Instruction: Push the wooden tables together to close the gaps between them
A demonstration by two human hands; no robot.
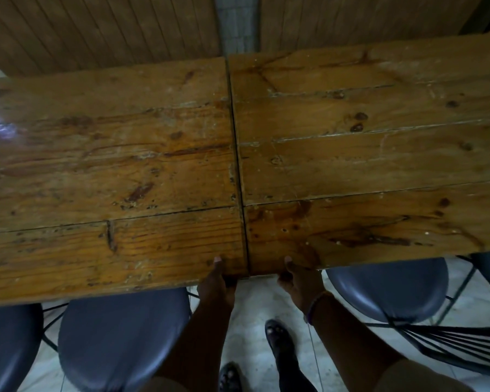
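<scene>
The gap between the left table (111, 165) and the right table (365, 165) is nearly closed; only a thin dark seam is left. Each near corner at the seam is gripped, by the left hand (217, 284) and right hand (296, 281), thumbs on top, fingers apparently curled beneath.

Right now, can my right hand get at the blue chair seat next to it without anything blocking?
Probably yes. The right hand grips the right table edge, and the blue chair seat sits just beside it, partly tucked under that tabletop, with only open floor between them.
</scene>
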